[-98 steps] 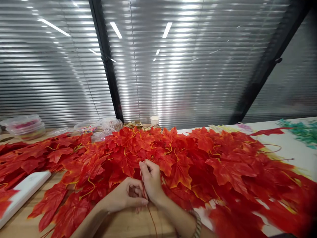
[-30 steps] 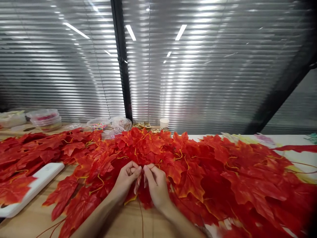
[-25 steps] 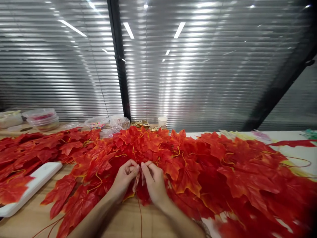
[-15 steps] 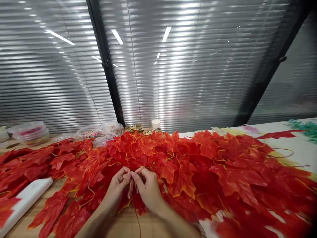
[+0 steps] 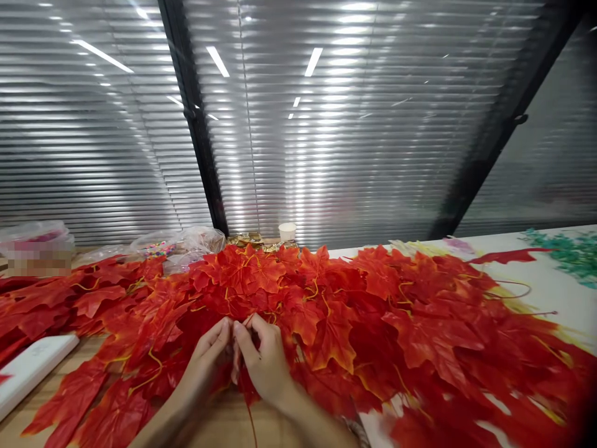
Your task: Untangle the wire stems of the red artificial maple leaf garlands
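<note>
A wide heap of red and orange artificial maple leaves (image 5: 336,311) covers the table from left to right. My left hand (image 5: 208,358) and my right hand (image 5: 263,361) meet at the near middle of the heap, fingertips pinched together on a leaf and its thin stem. A thin red wire (image 5: 250,420) hangs from between my hands toward the near edge. What the fingertips pinch is partly hidden by the leaves.
A white flat box (image 5: 30,370) lies at the near left. Clear plastic tubs and bags (image 5: 177,239) and a small white cup (image 5: 287,231) stand at the back by the window blinds. Green foliage (image 5: 566,252) lies at the far right on a white tabletop (image 5: 555,289).
My hands rose from the wire near the table edge up to the leaf pile and stay pinched together. The view swung left, then right; the hands shifted slightly left in the picture.
</note>
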Tool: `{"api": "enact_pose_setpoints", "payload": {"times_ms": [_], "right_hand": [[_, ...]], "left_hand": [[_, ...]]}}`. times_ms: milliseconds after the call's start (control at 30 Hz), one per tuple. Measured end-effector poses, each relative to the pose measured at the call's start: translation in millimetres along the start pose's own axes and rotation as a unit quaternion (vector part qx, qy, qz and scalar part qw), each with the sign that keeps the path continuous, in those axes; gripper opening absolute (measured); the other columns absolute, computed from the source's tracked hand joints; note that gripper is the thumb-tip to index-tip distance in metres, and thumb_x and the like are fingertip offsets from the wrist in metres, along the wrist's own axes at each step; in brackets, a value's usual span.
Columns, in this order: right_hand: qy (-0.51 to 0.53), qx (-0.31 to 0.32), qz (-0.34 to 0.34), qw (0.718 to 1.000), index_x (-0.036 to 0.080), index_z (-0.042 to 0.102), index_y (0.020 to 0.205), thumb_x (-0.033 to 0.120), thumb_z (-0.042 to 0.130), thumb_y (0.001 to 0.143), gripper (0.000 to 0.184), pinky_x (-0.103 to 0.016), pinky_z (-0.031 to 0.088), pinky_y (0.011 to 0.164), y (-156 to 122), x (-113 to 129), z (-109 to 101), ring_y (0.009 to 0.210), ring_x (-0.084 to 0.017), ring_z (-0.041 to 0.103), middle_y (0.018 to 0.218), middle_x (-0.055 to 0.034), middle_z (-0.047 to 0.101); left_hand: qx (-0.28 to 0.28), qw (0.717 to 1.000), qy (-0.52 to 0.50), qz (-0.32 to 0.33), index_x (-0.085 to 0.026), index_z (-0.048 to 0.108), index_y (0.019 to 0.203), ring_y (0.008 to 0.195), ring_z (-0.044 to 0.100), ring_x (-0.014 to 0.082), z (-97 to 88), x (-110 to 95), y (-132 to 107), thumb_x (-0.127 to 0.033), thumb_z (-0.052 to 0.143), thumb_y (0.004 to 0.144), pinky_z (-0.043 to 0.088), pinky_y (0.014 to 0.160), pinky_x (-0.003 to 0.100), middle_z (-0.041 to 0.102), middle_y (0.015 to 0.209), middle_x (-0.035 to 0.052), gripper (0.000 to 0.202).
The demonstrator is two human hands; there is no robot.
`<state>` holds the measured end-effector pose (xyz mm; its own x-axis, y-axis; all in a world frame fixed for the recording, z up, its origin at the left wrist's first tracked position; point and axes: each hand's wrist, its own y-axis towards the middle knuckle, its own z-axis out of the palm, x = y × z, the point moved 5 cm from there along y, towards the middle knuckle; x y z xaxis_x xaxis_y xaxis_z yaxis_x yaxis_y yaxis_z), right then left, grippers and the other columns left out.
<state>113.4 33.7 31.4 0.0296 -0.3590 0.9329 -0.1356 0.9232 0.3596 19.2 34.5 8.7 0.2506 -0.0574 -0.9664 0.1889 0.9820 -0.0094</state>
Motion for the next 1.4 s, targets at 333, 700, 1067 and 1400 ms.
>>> {"api": "enact_pose_setpoints", "payload": {"times_ms": [333, 700, 1067, 1400], "right_hand": [[-0.051, -0.027, -0.035, 0.998, 0.018, 0.04, 0.055, 0.031, 0.047, 0.083, 0.032, -0.02, 0.03, 0.047, 0.3, -0.4, -8.4, 0.046, -0.008, 0.038, 0.049, 0.0053, 0.04], [0.133, -0.063, 0.065, 0.987, 0.019, 0.043, 0.057, 0.041, 0.047, 0.082, 0.034, -0.019, 0.031, 0.036, 6.6, -14.4, -10.3, 0.035, -0.008, 0.04, 0.042, 0.0064, 0.043], [0.055, -0.088, 0.037, 0.994, 0.018, 0.049, 0.054, 0.04, 0.055, 0.078, 0.033, -0.021, 0.031, 0.043, 18.4, -18.5, -31.7, 0.039, -0.008, 0.037, 0.041, 0.0066, 0.04], [0.02, -0.075, 0.009, 0.997, 0.019, 0.046, 0.054, 0.041, 0.053, 0.08, 0.035, -0.021, 0.038, 0.046, 16.6, -12.5, -29.5, 0.037, -0.009, 0.047, 0.04, 0.0061, 0.046]], "left_hand": [[0.056, 0.995, 0.072, 0.037, -0.017, 0.046, 0.07, 0.033, 0.048, 0.0077, 0.8, -3.5, 1.3, -0.045, 0.062, 0.072, 0.035, 0.037, 0.016, 0.053, 0.044, -0.0054, 0.032], [-0.011, 1.0, -0.006, 0.018, -0.017, 0.05, 0.077, 0.054, 0.053, 0.0101, 5.5, -3.8, 0.4, -0.041, 0.065, 0.071, 0.046, 0.05, 0.02, 0.056, 0.059, -0.0024, 0.029], [0.189, 0.969, 0.118, -0.106, -0.012, 0.054, 0.074, 0.063, 0.064, 0.0165, 31.8, 15.1, -10.3, -0.033, 0.064, 0.073, 0.046, 0.047, 0.021, 0.067, 0.078, 0.0084, 0.023], [0.287, 0.94, 0.015, -0.183, -0.014, 0.049, 0.066, 0.047, 0.062, 0.0153, 37.1, 2.5, -29.8, -0.027, 0.069, 0.069, 0.04, 0.038, 0.019, 0.067, 0.058, 0.0051, 0.024]]}}
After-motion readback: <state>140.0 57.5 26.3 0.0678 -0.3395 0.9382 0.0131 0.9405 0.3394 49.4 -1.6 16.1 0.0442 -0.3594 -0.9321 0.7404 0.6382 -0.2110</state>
